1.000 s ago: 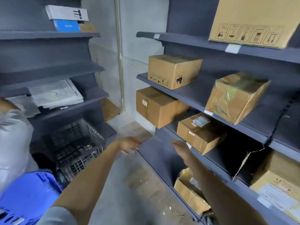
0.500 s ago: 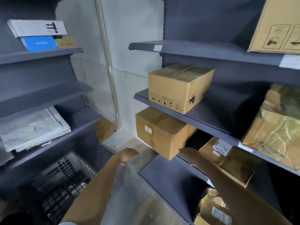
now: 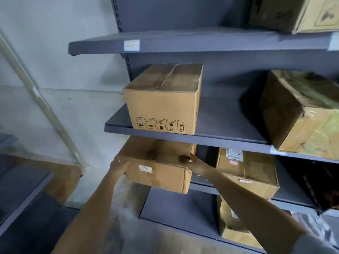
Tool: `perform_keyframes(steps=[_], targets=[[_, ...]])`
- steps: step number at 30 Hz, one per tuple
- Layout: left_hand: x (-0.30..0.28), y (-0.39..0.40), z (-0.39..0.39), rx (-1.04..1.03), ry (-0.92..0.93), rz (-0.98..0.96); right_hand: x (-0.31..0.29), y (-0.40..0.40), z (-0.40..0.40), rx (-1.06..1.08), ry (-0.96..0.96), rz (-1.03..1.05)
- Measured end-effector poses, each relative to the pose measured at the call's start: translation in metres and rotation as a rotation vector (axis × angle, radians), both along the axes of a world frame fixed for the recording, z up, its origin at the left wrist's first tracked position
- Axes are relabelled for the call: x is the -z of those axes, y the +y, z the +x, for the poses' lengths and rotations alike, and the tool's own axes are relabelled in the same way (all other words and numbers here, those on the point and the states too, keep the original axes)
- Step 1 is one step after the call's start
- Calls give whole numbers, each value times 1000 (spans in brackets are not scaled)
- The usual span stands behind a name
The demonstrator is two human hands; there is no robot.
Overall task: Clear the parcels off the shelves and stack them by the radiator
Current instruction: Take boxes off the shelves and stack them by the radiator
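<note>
One parcel (image 3: 156, 165) is being taken in hand on the third shelf (image 3: 201, 184) down, at about 7 o'clock of the centre of view; the left hand (image 3: 118, 167) is pressed flat against its left end with the fingers laid along the cardboard, and the right hand (image 3: 195, 165) is set against its right end with the thumb hooked over the top edge; whether the parcel has been lifted clear of the shelf cannot be told. Little of the task appears to be done; a box with handling symbols (image 3: 163, 99) is left on the shelf above at 12 o'clock, a taped box (image 3: 300, 112) at 3 o'clock, a labelled box (image 3: 247, 171) just beside the right hand at 4 o'clock, another (image 3: 233, 230) lower down at 5 o'clock, and one (image 3: 293, 11) on the top shelf at 1 o'clock. No radiator and no stack is shown, so the carrying and stacking are judged to be still ahead.
</note>
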State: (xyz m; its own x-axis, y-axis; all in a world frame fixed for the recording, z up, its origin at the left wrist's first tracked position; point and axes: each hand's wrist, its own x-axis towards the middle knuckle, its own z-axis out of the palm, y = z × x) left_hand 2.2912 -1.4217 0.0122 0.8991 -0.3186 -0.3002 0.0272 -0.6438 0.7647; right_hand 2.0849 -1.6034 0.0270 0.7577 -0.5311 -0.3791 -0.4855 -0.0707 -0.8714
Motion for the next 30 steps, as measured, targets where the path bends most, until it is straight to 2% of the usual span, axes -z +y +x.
perform_keyframes(steps=[3, 6, 13, 16, 18, 21, 25, 30], targets=[[4, -5, 30, 21, 16, 14, 5, 3, 13, 40, -99, 23], [8, -16, 46, 153, 67, 81, 10, 8, 20, 83, -115, 58], [22, -18, 62, 270, -17, 108, 30, 5, 30, 352, 100, -82], [26, -8, 64, 268, -66, 192, 35, 10, 28, 544, 202, -166], [29, 1, 63, 271, -104, 281, 38, 10, 21, 580, 253, -253], [39, 18, 60, 311, -65, 413, 38, 7, 9, 513, 391, -290], [61, 36, 46, 347, 244, 384, 39, 14, 5, 176, 557, -59], [70, 44, 36, 364, 222, 378, 41, 19, 4, 16, 669, 39]])
